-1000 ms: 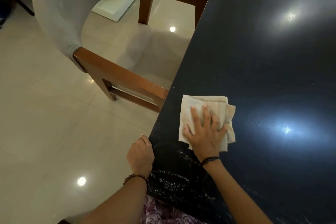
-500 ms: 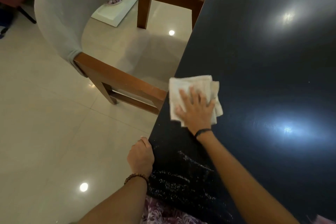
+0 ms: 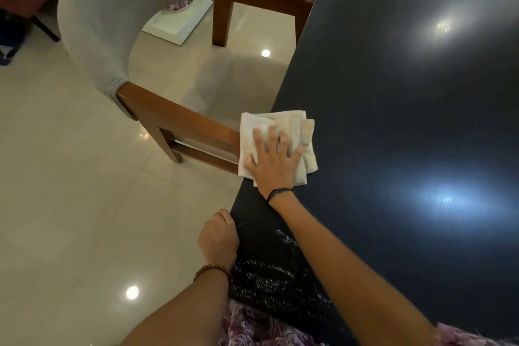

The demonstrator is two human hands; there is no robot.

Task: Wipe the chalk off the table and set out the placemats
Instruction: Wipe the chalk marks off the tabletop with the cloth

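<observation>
We press our right hand (image 3: pixel 273 161) flat on a folded cream cloth (image 3: pixel 276 146), fingers spread wide and laid open over it rather than gripping. The cloth sits at the left edge of the dark table (image 3: pixel 407 109), its left side hanging a little past that edge, in front of the wooden arm of the chair (image 3: pixel 179 123) that stands just beside the table. A dark band circles the right wrist.

Our left hand (image 3: pixel 219 239) rests against the same left edge nearer to us, fingers curled in — whether they clasp the edge itself we cannot tell. A beaded bracelet (image 3: pixel 213 270) sits on that wrist.

White chalk marks (image 3: pixel 269 270) streak the near left corner of the table, between our two forearms — the cloth lies farther along the edge, apart from them. The rest of the tabletop shows glossy and dark with reflected lights. No placemats are in view
</observation>
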